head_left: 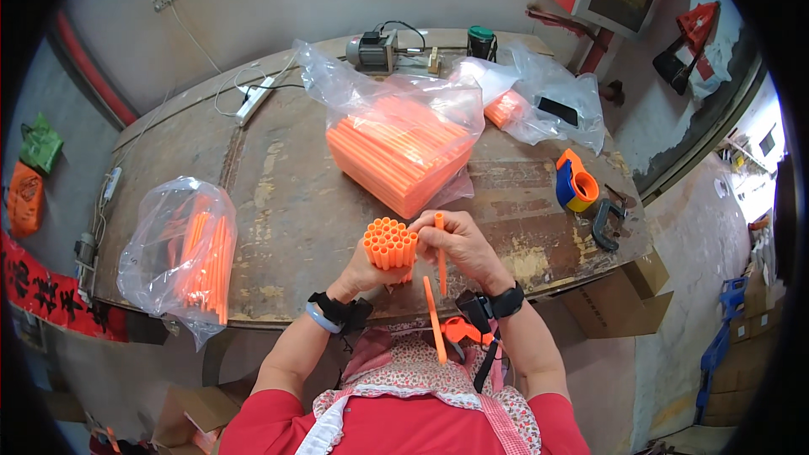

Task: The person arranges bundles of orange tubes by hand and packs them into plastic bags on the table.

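Observation:
My left hand (361, 275) is wrapped round a bundle of orange plastic tubes (390, 244), their open ends facing up. Beside it, my right hand (465, 246) pinches a single orange tube (442, 261) held upright between thumb and fingers. Another loose tube (435, 322) slants below the right hand, in front of the apron; whether it rests on anything I cannot tell. Just beyond both hands lies a large clear plastic bag (404, 152) packed with orange tubes. A smaller clear bag (181, 244) with more tubes lies at the table's left.
On the wooden table (278, 227), a tape dispenser (576, 184) and a clamp (607, 226) sit at the right. Toward the back are a motor (372, 51), a power strip (255, 101), a dark jar (482, 42) and a phone (558, 111) on plastic. An open carton (619, 299) stands below the right edge.

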